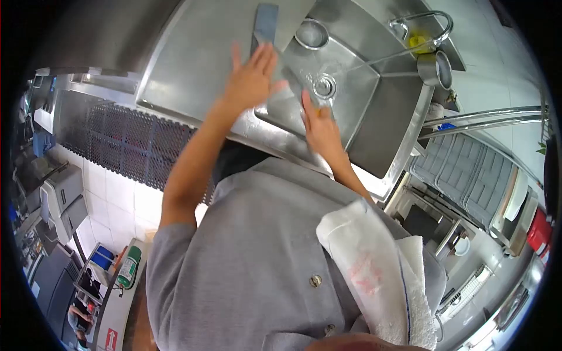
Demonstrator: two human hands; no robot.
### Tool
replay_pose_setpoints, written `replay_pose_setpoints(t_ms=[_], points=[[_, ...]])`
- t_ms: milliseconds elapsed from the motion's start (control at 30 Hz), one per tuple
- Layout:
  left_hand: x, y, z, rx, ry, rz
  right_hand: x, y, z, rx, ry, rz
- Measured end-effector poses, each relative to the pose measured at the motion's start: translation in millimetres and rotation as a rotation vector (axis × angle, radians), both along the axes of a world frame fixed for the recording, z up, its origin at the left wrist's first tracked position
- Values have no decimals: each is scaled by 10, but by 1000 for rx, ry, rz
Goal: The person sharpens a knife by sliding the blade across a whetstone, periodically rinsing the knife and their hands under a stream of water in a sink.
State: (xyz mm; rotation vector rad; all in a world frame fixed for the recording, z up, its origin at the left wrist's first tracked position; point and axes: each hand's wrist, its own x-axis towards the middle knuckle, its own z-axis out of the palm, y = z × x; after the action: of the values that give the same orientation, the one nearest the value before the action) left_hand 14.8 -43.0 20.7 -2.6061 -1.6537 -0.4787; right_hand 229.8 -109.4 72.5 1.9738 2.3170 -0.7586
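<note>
My right hand (322,131) is closed around a knife's handle at the sink's near side. The grey knife blade (288,75) runs from there up and left toward a blue-grey sharpening stone (267,22). The stone lies on the steel drainboard (205,58), beside the sink basin. My left hand (250,81) has its fingers stretched out and spread, the fingertips right at the stone's near end and the blade's far end. Part of the blade is smeared by motion.
Water runs from a curved tap (448,26) into the steel sink (366,79). A round steel bowl (312,35) sits in the basin; a steel pot (433,70) stands at its right edge. A black perforated mat (132,137) lies left. Another person (80,316) is far off.
</note>
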Motion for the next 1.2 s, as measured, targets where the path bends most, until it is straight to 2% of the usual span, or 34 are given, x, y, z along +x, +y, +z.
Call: replay_pose_setpoints(t_ms=[67, 100, 133, 200, 267, 333, 367, 400, 467, 500, 600, 633, 700, 733, 800, 833, 900, 1000, 1067, 1133, 1200], points=[[-10, -95, 49, -4, 33, 25, 267, -348, -98, 74, 158, 76], [43, -251, 75, -23, -39, 6, 286, -416, 1, -37, 146, 35], [66, -351, 76, -49, -109, -23, 238, -324, -28, -40, 152, 39], [-26, -24, -124, -41, -84, -4, 29, -108, -35, 74, 59, 52], [-157, 283, -74, 40, 45, 28, -9, -56, -180, 64, 95, 41], [-60, -96, 35, -4, 47, 17, 94, -194, -347, 144, 105, 95], [-50, -205, 72, -80, 43, 13, 161, -297, -169, 121, 179, 118], [-88, -154, 61, -79, 47, 23, 123, -229, -155, 122, 184, 128], [-118, -31, -12, -16, 5, 46, 20, -165, -130, -34, 131, 26], [-215, 165, 0, -41, 21, 66, -132, 24, -185, 62, 128, 31], [-370, 354, 78, -126, 67, 93, -284, 261, -220, 117, 167, 95], [-379, 304, 106, -101, 72, 104, -252, 237, -191, 141, 173, 107], [-299, -108, 114, -129, 3, 42, -90, -75, -115, -1, 156, 117], [-374, 16, 100, -131, 5, 49, -145, 37, -181, -4, 159, 124], [-499, 301, 43, -127, -98, 124, -368, 328, -247, 154, 223, 144], [-554, 406, 27, -134, -105, 116, -524, 559, -299, 108, 229, 117], [-708, 581, 79, -116, 6, 111, -492, 398, -274, 82, 196, 100], [-582, 54, 100, -160, -71, 57, -392, 315, -345, 89, 230, 144], [-636, 112, 117, -194, -131, 11, -448, 308, -333, 181, 268, 156], [-832, 581, -82, -65, -184, 58, -669, 664, -140, 118, 251, 113], [-853, 575, -57, -109, -153, 75, -745, 802, -50, -12, 151, 147]])
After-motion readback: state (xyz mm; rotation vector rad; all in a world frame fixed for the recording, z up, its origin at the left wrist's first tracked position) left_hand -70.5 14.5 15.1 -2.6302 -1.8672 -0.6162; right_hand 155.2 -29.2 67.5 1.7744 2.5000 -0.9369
